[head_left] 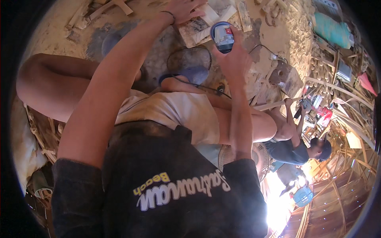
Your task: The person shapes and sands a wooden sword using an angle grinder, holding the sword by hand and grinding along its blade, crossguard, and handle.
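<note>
My right hand (235,57) is wrapped round a corded power tool (223,37) with a silver-grey body, a dark lower end and a blue rounded rim. The tool is at the near right side of a worn wooden board (190,33); whether it touches the wood I cannot tell. My left hand (183,11) reaches to the far edge of the view with fingers stretched out, partly cut off. It is over or beside pale wood pieces (209,16) lying on the board; contact is unclear. A black cable (168,59) loops over the ground below the tool.
My foot wears a blue-grey sandal (194,74) close to the cable. Wood offcuts (115,6) lie at the far left. At right, a person in a cap (287,150) sits handling a dark tool (305,105). Fan guards (260,156) stand by my right knee; stacked wood strips (329,85) line the right.
</note>
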`<act>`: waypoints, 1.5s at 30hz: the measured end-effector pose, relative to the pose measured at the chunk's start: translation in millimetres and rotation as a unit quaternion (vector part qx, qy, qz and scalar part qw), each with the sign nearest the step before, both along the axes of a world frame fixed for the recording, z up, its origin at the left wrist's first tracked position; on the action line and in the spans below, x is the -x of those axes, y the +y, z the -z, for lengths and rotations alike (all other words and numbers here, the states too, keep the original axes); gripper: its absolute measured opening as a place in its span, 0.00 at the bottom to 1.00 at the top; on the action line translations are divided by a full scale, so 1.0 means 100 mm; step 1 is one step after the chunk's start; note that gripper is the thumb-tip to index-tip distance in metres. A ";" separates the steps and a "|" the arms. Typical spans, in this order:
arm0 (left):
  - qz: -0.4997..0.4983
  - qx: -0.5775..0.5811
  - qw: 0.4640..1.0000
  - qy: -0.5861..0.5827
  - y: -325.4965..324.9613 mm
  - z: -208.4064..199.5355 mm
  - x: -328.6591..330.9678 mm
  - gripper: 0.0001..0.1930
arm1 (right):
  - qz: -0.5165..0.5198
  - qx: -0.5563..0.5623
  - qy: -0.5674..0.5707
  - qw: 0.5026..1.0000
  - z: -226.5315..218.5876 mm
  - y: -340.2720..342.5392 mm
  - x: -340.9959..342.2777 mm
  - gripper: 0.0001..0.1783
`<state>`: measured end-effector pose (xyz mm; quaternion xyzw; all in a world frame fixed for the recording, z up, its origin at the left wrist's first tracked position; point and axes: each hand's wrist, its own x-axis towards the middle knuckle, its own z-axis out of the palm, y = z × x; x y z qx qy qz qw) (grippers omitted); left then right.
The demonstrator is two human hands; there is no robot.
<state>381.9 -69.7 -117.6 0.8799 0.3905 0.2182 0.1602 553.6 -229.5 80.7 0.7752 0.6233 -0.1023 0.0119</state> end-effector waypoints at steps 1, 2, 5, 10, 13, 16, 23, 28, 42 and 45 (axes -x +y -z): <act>0.007 0.015 1.000 -0.010 -0.02 -0.02 0.00 0.36 | 0.001 0.001 0.000 1.000 0.02 -0.01 -0.01 0.48; 0.014 0.030 0.999 -0.019 -0.03 -0.03 -0.01 0.36 | 0.013 0.008 0.005 1.000 0.03 -0.02 -0.02 0.48; 0.018 0.017 1.000 -0.009 -0.03 -0.06 0.01 0.36 | 0.025 0.020 0.006 0.999 0.01 0.00 0.04 0.48; 0.009 -0.002 1.000 0.016 -0.03 -0.03 0.01 0.36 | 0.025 0.030 -0.001 0.999 -0.01 0.02 0.07 0.48; 0.006 -0.010 1.000 0.019 -0.03 0.02 -0.01 0.36 | 0.024 0.028 0.002 0.999 -0.02 0.03 0.09 0.47; 0.005 -0.008 1.000 0.015 -0.04 0.05 -0.01 0.36 | 0.021 0.028 0.000 0.999 0.00 0.04 0.10 0.47; 0.002 0.000 1.000 0.016 -0.05 0.06 -0.01 0.36 | 0.025 0.044 -0.003 0.999 0.01 0.04 0.11 0.47; 0.006 -0.001 1.000 0.004 -0.06 0.04 -0.03 0.35 | 0.032 0.057 -0.019 0.998 -0.01 0.05 0.14 0.46; -0.010 -0.014 1.000 0.020 -0.04 0.03 -0.03 0.37 | 0.033 0.065 -0.023 0.997 -0.03 0.09 0.18 0.47; -0.004 -0.001 1.000 0.011 -0.05 0.00 -0.02 0.36 | 0.037 0.068 -0.043 0.996 0.01 0.08 0.18 0.46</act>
